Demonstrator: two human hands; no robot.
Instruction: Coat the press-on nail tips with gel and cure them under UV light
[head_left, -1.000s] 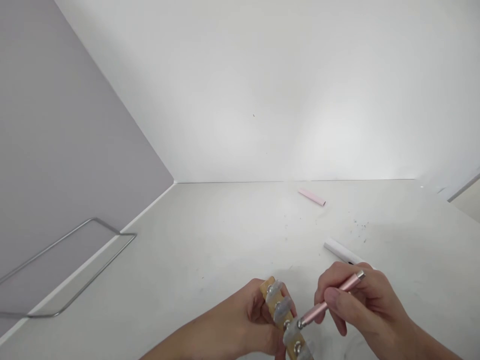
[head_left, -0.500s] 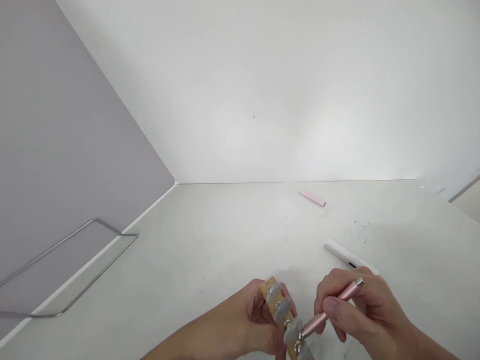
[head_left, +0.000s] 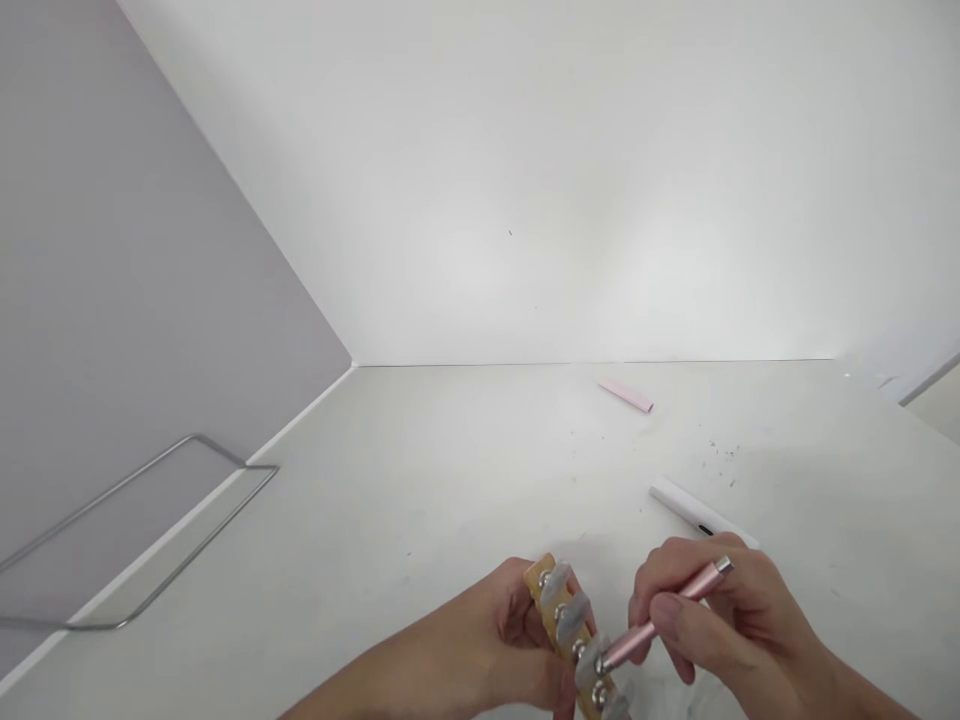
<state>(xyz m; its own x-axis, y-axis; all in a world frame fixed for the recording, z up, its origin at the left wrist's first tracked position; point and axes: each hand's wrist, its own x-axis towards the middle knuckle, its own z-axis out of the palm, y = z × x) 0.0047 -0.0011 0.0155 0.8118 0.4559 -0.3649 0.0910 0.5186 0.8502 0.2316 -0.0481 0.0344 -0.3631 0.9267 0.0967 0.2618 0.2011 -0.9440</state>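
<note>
In the head view, the left hand (head_left: 517, 650) is wrapping its fingers around a wooden strip (head_left: 553, 632), held to the near left of a white tube (head_left: 679, 501), while the right hand (head_left: 727, 620), just on that tube's near side, is pinching a pink pen (head_left: 628, 645), its metal tip apparently touching one of the strip's grey pieces (head_left: 571, 616). The strip is looking light and stiff, its pieces thin and perhaps brittle, with bare wooden edges offering the safest hold; the smooth pen is probably suiting a mid-barrel pinch.
</note>
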